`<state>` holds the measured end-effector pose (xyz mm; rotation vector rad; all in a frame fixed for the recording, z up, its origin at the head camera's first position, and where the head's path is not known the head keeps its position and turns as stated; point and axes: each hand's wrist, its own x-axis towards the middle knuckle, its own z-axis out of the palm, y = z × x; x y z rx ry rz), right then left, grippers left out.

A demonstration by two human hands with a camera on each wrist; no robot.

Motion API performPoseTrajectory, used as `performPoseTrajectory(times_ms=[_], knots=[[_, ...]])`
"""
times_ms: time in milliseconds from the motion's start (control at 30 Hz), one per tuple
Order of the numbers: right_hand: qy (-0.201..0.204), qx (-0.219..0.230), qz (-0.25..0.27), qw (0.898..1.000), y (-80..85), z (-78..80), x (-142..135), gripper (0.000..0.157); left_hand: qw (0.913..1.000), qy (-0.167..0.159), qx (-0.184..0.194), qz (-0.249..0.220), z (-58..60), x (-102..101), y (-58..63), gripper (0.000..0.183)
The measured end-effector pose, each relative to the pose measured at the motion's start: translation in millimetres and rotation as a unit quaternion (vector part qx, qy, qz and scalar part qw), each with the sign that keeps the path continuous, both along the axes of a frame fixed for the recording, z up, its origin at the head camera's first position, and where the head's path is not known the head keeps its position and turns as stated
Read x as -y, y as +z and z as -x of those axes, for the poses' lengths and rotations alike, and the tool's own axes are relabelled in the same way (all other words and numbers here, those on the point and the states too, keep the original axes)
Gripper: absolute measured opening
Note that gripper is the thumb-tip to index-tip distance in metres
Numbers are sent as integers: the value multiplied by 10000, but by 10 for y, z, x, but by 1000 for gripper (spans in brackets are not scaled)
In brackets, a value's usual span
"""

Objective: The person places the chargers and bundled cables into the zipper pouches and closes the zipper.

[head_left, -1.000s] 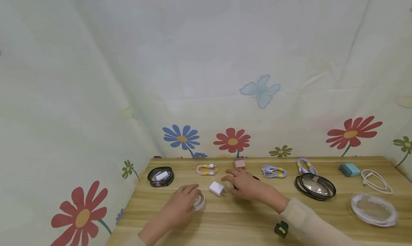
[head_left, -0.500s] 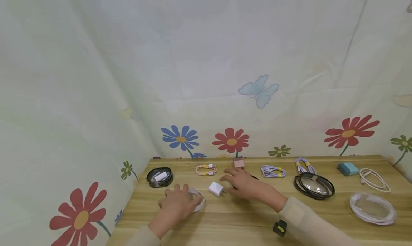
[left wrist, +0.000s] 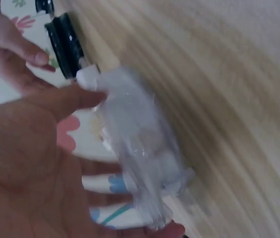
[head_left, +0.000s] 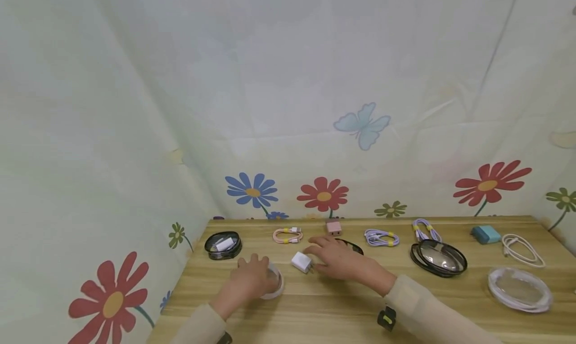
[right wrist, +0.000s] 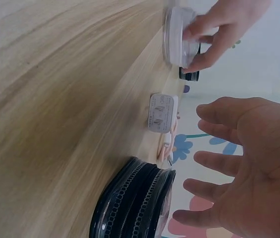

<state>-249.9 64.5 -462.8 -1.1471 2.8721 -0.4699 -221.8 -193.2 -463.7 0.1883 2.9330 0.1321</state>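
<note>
Head view sits above the near side of the table (head_left: 310, 319), faces forward and down, and is the most distant. Left wrist view sits close against the left hand (head_left: 247, 281), rolled sideways, the right hand (head_left: 339, 259) farther off. Right wrist view, close against the right hand, faces across towards the left; both wrist views share both hands

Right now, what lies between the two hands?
In the head view, a white charger lies between the right hand and the clear case in the left hand.
</note>
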Motion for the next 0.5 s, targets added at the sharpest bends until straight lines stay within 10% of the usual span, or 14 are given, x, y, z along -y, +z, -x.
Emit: performPoseTrajectory(times_ms=[200,500], knots=[[18,-8,-30,10000,11,0,17,39,9929,-1003,503,-401,59,137,126,79],[25,23,-6,10000,0,-14,46,39,9995,-52,-53,-313,8,46,85,89]])
